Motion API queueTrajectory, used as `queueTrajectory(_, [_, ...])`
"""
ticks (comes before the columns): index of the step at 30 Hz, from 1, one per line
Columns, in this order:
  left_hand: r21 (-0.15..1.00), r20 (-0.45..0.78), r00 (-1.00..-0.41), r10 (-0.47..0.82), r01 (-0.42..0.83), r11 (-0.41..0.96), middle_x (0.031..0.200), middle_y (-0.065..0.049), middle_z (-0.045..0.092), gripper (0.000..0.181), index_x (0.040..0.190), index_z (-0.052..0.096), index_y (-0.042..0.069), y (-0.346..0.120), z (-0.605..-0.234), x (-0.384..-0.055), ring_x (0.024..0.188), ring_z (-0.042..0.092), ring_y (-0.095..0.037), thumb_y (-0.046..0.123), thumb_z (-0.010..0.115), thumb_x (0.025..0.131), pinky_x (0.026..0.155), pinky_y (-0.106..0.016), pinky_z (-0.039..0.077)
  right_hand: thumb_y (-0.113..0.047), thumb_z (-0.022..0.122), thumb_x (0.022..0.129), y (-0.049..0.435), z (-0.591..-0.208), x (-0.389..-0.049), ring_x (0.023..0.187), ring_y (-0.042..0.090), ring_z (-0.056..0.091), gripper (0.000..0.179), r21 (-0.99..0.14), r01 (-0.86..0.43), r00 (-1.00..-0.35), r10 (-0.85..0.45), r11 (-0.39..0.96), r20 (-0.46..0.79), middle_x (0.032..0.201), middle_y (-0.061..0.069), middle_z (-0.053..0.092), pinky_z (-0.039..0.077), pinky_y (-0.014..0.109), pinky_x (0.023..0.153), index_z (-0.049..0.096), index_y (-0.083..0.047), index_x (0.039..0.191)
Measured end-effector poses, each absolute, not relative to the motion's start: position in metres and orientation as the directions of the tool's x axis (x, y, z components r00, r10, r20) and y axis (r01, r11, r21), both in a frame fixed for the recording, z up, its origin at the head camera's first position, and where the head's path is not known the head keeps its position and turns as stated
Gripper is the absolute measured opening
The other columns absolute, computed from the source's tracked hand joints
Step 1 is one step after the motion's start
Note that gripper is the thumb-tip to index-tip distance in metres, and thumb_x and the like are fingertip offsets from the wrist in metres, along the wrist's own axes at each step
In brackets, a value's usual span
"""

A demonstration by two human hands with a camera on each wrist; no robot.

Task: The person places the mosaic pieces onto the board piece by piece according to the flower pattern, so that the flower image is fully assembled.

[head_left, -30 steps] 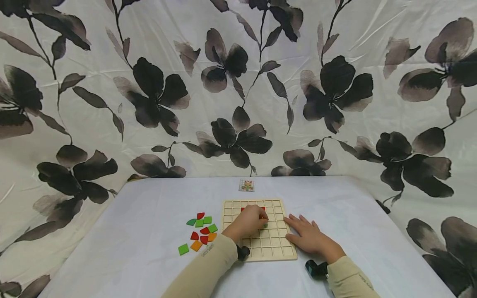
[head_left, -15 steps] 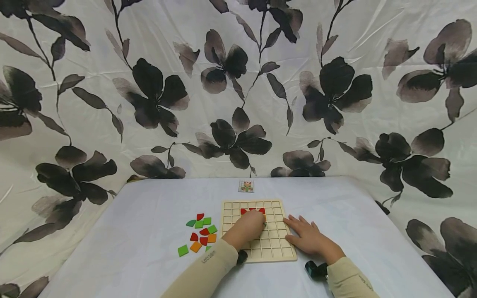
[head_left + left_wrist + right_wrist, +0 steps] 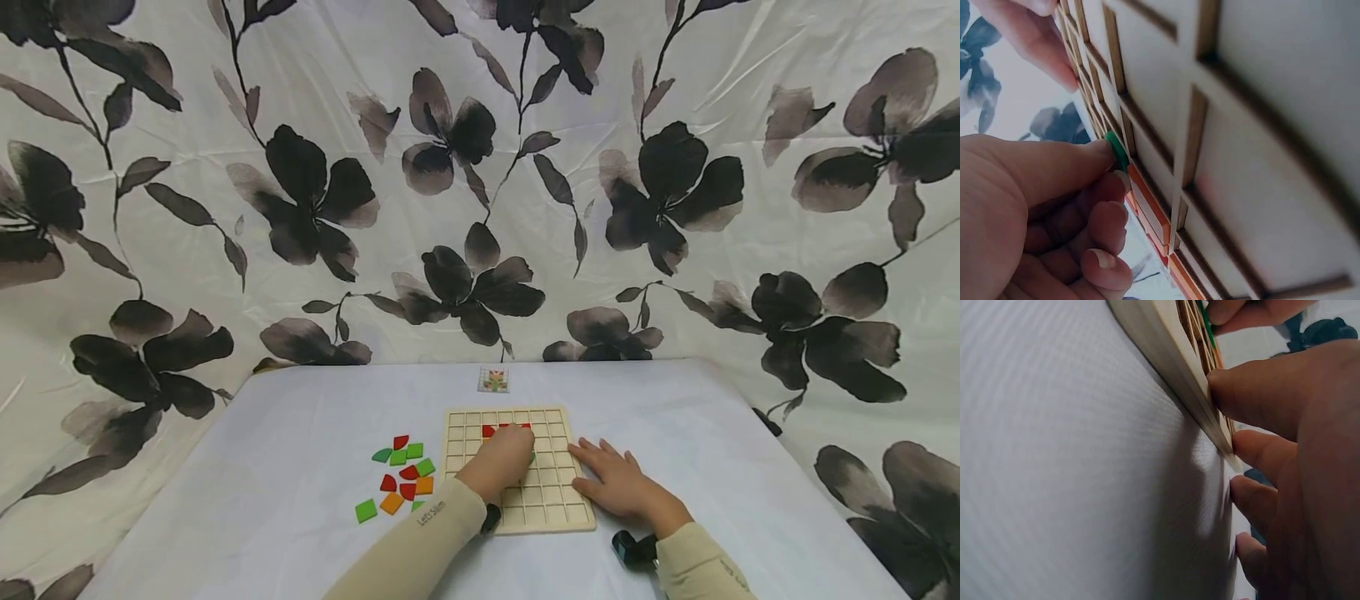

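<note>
A pale wooden grid board (image 3: pixel 551 504) lies on the white table in the head view. Over its middle, my left hand (image 3: pixel 498 457) pinches a green tile (image 3: pixel 1117 150) between thumb and index finger. In the left wrist view the tile stands at a grid cell, beside orange tiles (image 3: pixel 1149 203) set in the board. Red tiles (image 3: pixel 489 431) fill part of an upper row, partly hidden by the hand. My right hand (image 3: pixel 618 482) rests at the board's right edge with its fingers spread. Its thumb (image 3: pixel 1235 387) touches the rim in the right wrist view.
Loose red, green and orange tiles lie left of the board, among them a green square (image 3: pixel 366 511) and an orange square (image 3: pixel 392 503). A small pattern card (image 3: pixel 494 380) lies behind the board. A floral cloth (image 3: pixel 465 283) hangs behind the table.
The left hand has turned and shifted slightly over the middle of the board, the red row showing differently behind it. The right hand keeps its place at the edge.
</note>
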State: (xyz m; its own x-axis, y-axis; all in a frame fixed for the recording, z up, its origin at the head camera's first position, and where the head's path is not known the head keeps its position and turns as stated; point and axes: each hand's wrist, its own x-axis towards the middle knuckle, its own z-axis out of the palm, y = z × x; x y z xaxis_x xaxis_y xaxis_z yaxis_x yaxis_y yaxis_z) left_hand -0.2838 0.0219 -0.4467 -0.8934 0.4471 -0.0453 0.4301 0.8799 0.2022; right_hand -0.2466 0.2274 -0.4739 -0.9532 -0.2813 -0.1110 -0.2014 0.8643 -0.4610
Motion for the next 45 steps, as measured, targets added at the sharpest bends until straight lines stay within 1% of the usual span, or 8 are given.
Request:
queueTrajectory(8, [0.226, 0.001, -0.885, 0.466, 0.455, 0.861, 0.066, 0.003, 0.057, 0.026, 0.066, 0.058, 0.013, 0.017, -0.446, -0.286, 0.059, 0.043, -0.009, 0.001, 0.060, 0.090, 0.057, -0.024, 0.041, -0.039, 0.055, 0.096, 0.225, -0.474, -0.247, 0.146, 0.044, 0.020, 0.057, -0.462, -0.210, -0.953, -0.286, 0.861, -0.099, 0.156, 0.010, 0.033, 0.008, 0.071, 0.110, 0.042, -0.018, 0.147])
queueTrajectory(14, [0.219, 0.010, -0.886, 0.463, 0.454, 0.864, 0.072, 0.000, 0.061, 0.021, 0.071, 0.060, 0.012, 0.016, -0.445, -0.285, 0.062, 0.047, -0.009, 0.001, 0.062, 0.089, 0.058, -0.025, 0.042, -0.039, 0.055, 0.096, 0.226, -0.475, -0.245, 0.146, 0.044, 0.020, 0.057, -0.465, -0.206, -0.953, -0.285, 0.861, -0.105, 0.156, 0.011, 0.034, 0.008, 0.071, 0.110, 0.043, -0.018, 0.147])
queueTrajectory(18, [0.269, 0.037, -0.893, 0.448, 0.441, 0.856, 0.074, 0.001, 0.059, 0.017, 0.075, 0.063, 0.012, 0.006, -0.445, -0.288, 0.064, 0.047, -0.010, 0.005, 0.061, 0.091, 0.059, -0.025, 0.042, -0.040, 0.055, 0.096, 0.226, -0.475, -0.243, 0.146, 0.044, 0.020, 0.057, -0.455, -0.186, -0.956, -0.268, 0.871, -0.122, 0.156, 0.010, 0.034, 0.008, 0.071, 0.110, 0.042, -0.018, 0.147])
queueTrajectory(22, [0.347, 0.075, -0.912, 0.403, 0.403, 0.847, 0.075, 0.002, 0.061, 0.014, 0.080, 0.067, 0.010, -0.023, -0.442, -0.291, 0.067, 0.050, -0.012, 0.011, 0.060, 0.093, 0.064, -0.028, 0.046, -0.041, 0.054, 0.095, 0.225, -0.474, -0.243, 0.146, 0.044, 0.019, 0.059, -0.445, -0.166, -0.957, -0.253, 0.880, -0.142, 0.157, 0.010, 0.033, 0.007, 0.072, 0.110, 0.041, -0.018, 0.147])
queueTrajectory(28, [0.362, 0.062, -0.962, 0.265, 0.269, 0.892, 0.096, -0.004, 0.070, 0.014, 0.096, 0.071, 0.007, -0.088, -0.430, -0.293, 0.082, 0.061, -0.017, 0.018, 0.063, 0.093, 0.080, -0.037, 0.052, -0.043, 0.054, 0.095, 0.222, -0.473, -0.246, 0.146, 0.044, 0.018, 0.059, -0.443, -0.168, -0.956, -0.254, 0.881, -0.143, 0.157, 0.010, 0.033, 0.007, 0.072, 0.110, 0.041, -0.019, 0.148])
queueTrajectory(33, [0.333, 0.044, -0.984, 0.171, 0.175, 0.927, 0.086, -0.001, 0.067, 0.015, 0.098, 0.071, 0.009, -0.139, -0.424, -0.294, 0.072, 0.055, -0.014, 0.021, 0.064, 0.093, 0.072, -0.035, 0.051, -0.045, 0.054, 0.095, 0.221, -0.477, -0.246, 0.145, 0.045, 0.020, 0.061, -0.439, -0.175, -0.955, -0.261, 0.881, -0.141, 0.156, 0.010, 0.034, 0.008, 0.073, 0.109, 0.041, -0.019, 0.147])
queueTrajectory(39, [0.331, -0.045, -0.985, 0.169, 0.145, 0.932, 0.091, -0.005, 0.066, 0.019, 0.105, 0.070, 0.004, -0.182, -0.430, -0.299, 0.078, 0.056, -0.017, 0.016, 0.062, 0.093, 0.080, -0.039, 0.053, -0.045, 0.054, 0.095, 0.222, -0.476, -0.247, 0.145, 0.045, 0.019, 0.061, -0.442, -0.179, -0.953, -0.266, 0.879, -0.143, 0.157, 0.010, 0.033, 0.008, 0.072, 0.109, 0.040, -0.018, 0.148])
queueTrajectory(45, [0.360, -0.125, -0.972, 0.199, 0.142, 0.922, 0.098, -0.007, 0.064, 0.025, 0.113, 0.067, 0.004, -0.198, -0.447, -0.302, 0.087, 0.055, -0.020, 0.014, 0.063, 0.091, 0.091, -0.044, 0.050, -0.045, 0.054, 0.095, 0.221, -0.476, -0.247, 0.145, 0.046, 0.018, 0.061, -0.438, -0.180, -0.951, -0.269, 0.881, -0.150, 0.157, 0.011, 0.032, 0.007, 0.073, 0.109, 0.040, -0.018, 0.148])
